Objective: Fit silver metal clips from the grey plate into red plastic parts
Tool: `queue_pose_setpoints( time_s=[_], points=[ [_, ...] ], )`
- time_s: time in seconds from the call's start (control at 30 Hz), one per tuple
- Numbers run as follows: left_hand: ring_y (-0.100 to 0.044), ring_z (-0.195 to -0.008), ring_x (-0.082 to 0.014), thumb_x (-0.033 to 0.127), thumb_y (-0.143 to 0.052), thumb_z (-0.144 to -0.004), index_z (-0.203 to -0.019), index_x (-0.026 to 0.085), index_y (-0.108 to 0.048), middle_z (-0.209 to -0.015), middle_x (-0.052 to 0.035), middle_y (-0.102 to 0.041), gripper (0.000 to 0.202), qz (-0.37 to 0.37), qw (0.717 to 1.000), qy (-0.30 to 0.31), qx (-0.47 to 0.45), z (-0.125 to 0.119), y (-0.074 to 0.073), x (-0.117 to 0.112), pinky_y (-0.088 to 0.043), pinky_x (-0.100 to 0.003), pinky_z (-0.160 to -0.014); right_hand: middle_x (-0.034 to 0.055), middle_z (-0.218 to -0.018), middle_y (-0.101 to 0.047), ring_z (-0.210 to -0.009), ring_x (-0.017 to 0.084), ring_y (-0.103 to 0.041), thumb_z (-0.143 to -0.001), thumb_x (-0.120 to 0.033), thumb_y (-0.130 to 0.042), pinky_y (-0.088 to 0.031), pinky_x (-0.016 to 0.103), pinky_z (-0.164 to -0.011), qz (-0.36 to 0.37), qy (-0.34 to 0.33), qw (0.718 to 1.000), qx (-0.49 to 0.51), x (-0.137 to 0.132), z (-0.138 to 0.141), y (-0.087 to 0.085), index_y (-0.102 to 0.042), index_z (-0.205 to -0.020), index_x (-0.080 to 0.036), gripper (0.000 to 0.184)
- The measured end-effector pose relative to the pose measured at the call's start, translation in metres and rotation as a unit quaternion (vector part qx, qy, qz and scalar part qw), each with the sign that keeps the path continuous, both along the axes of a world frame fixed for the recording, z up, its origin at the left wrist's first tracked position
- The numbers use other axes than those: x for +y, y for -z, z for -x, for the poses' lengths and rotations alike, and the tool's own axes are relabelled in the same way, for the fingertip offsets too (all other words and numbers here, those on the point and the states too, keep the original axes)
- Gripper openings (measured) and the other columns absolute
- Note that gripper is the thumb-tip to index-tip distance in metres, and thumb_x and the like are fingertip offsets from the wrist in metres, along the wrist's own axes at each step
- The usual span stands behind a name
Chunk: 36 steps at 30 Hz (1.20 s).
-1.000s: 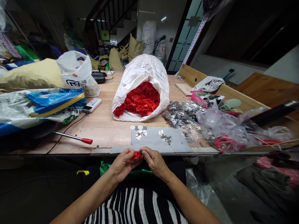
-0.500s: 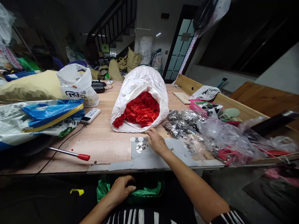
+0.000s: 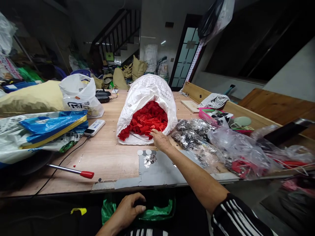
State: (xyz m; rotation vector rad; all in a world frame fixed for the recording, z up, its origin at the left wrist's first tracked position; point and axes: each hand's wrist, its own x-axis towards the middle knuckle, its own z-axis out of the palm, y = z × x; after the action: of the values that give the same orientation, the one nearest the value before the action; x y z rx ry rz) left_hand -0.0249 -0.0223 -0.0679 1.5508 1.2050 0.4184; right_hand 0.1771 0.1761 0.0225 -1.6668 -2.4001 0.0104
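A white woven sack (image 3: 151, 87) lies on its side on the table, its mouth towards me, full of small red plastic pieces (image 3: 147, 119). My right hand (image 3: 161, 141) reaches over the sack's lower lip, its outstretched fingertips at the front edge of the red pieces. I see nothing held in it. Nearer to me, a small heap of shiny metal pieces (image 3: 149, 160) lies on a grey sheet (image 3: 164, 172). My left hand (image 3: 130, 206) hovers below the table edge beside a green plastic bag (image 3: 159, 211), fingers curved and thumb apart, with nothing visible in it.
Clear bags of metal parts (image 3: 197, 141) and a pink basket (image 3: 209, 114) stand to the right. On the left are a lever with a red handle (image 3: 87, 174), a white device with a cable (image 3: 94, 127), a blue-and-white bag (image 3: 49, 127) and a beige sack (image 3: 31, 96).
My right hand has moved forward from the grey sheet in front of the sack to the red pieces at its mouth. My left hand has shifted slightly right, and the view has tilted a little.
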Motion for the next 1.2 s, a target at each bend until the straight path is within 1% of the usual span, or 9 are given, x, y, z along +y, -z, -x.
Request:
queue_pose_setpoints(
  time_s=[0.13, 0.27, 0.4, 0.57, 0.67, 0.77, 0.87, 0.93, 1.2],
  points=[
    [-0.06, -0.1, -0.0254, 0.039, -0.067, -0.072, -0.098, 0.018, -0.068, -0.103, -0.0076, -0.068, 0.033, 0.099, 0.979, -0.01, -0.178, 0.001, -0.016, 0.003, -0.045, -0.035, -0.086, 0.0072, -0.135, -0.052, -0.117, 0.019, -0.052, -0.087, -0.01, -0.045, -0.041, 0.031, -0.1, 0.01, -0.048, 0.996, 0.076, -0.029, -0.004, -0.004, -0.059, -0.122, -0.018, 0.038],
    [-0.063, -0.099, -0.0245, 0.04, -0.071, -0.072, -0.12, 0.021, -0.054, -0.11, -0.0129, -0.064, 0.055, 0.178, 0.926, -0.099, -0.317, 0.0, -0.034, 0.002, -0.05, -0.034, -0.079, 0.0068, -0.123, -0.061, -0.115, 0.018, -0.055, -0.086, -0.015, -0.051, -0.042, 0.033, -0.099, 0.139, -0.174, 0.925, 0.306, -0.086, -0.002, -0.008, -0.063, -0.116, -0.019, 0.032],
    [-0.063, -0.102, -0.024, 0.038, -0.07, -0.074, -0.14, 0.033, -0.027, -0.124, -0.0099, -0.058, 0.078, 0.091, 0.929, -0.176, -0.312, -0.002, -0.042, 0.001, -0.052, -0.037, -0.082, 0.0052, -0.117, -0.064, -0.108, 0.017, -0.058, -0.086, -0.019, -0.053, -0.043, 0.03, -0.095, 0.253, -0.189, 0.864, 0.392, -0.145, 0.006, -0.007, -0.067, -0.107, -0.02, 0.025],
    [-0.062, -0.1, -0.0232, 0.036, -0.068, -0.076, -0.113, 0.022, -0.057, -0.11, -0.0064, -0.065, 0.04, -0.034, 0.966, -0.153, -0.208, -0.005, -0.035, 0.0, -0.051, -0.033, -0.086, 0.0026, -0.105, -0.067, -0.094, 0.016, -0.061, -0.087, -0.021, -0.052, -0.047, 0.027, -0.084, 0.305, -0.145, 0.83, 0.444, -0.184, 0.008, 0.005, -0.066, -0.108, -0.021, 0.025],
    [-0.064, -0.093, -0.0223, 0.036, -0.068, -0.076, -0.106, 0.02, -0.059, -0.102, -0.0051, -0.068, 0.035, -0.006, 0.958, -0.161, -0.238, -0.006, -0.035, -0.003, -0.054, -0.033, -0.08, 0.0028, -0.101, -0.068, -0.086, 0.015, -0.063, -0.088, -0.025, -0.051, -0.048, 0.026, -0.075, 0.283, -0.065, 0.844, 0.451, -0.185, -0.011, 0.013, -0.065, -0.108, -0.019, 0.025],
    [-0.065, -0.091, -0.0202, 0.034, -0.071, -0.073, -0.101, 0.019, -0.061, -0.1, -0.0047, -0.07, 0.033, 0.031, 0.945, -0.187, -0.268, -0.007, -0.043, -0.005, -0.054, -0.031, -0.081, 0.0041, -0.095, -0.07, -0.089, 0.018, -0.063, -0.086, -0.027, -0.054, -0.047, 0.029, -0.081, 0.139, 0.061, 0.899, 0.411, -0.172, -0.049, 0.019, -0.067, -0.095, -0.018, 0.019],
    [-0.066, -0.088, -0.0188, 0.032, -0.074, -0.07, -0.097, 0.017, -0.063, -0.096, -0.0051, -0.071, 0.033, 0.051, 0.937, -0.208, -0.275, -0.008, -0.048, -0.006, -0.054, -0.029, -0.082, 0.0056, -0.096, -0.07, -0.091, 0.019, -0.064, -0.085, -0.023, -0.053, -0.047, 0.03, -0.081, 0.01, 0.181, 0.938, 0.295, -0.152, -0.092, 0.027, -0.065, -0.095, -0.018, 0.016],
    [-0.067, -0.087, -0.0188, 0.032, -0.075, -0.069, -0.098, 0.017, -0.063, -0.095, -0.0052, -0.072, 0.035, 0.06, 0.933, -0.216, -0.283, -0.01, -0.048, -0.006, -0.055, -0.029, -0.081, 0.0066, -0.102, -0.069, -0.095, 0.019, -0.063, -0.085, -0.019, -0.051, -0.046, 0.03, -0.083, -0.014, 0.2, 0.961, 0.189, -0.14, -0.112, 0.033, -0.064, -0.098, -0.018, 0.018],
    [-0.067, -0.089, -0.0196, 0.032, -0.076, -0.067, -0.104, 0.015, -0.061, -0.096, -0.0063, -0.072, 0.043, 0.074, 0.922, -0.239, -0.295, -0.013, -0.043, -0.005, -0.056, -0.03, -0.081, 0.0048, -0.092, -0.07, -0.085, 0.019, -0.063, -0.085, -0.021, -0.054, -0.044, 0.028, -0.074, -0.006, 0.191, 0.974, 0.123, -0.122, -0.123, 0.046, -0.066, -0.091, -0.021, 0.013]
  ],
)
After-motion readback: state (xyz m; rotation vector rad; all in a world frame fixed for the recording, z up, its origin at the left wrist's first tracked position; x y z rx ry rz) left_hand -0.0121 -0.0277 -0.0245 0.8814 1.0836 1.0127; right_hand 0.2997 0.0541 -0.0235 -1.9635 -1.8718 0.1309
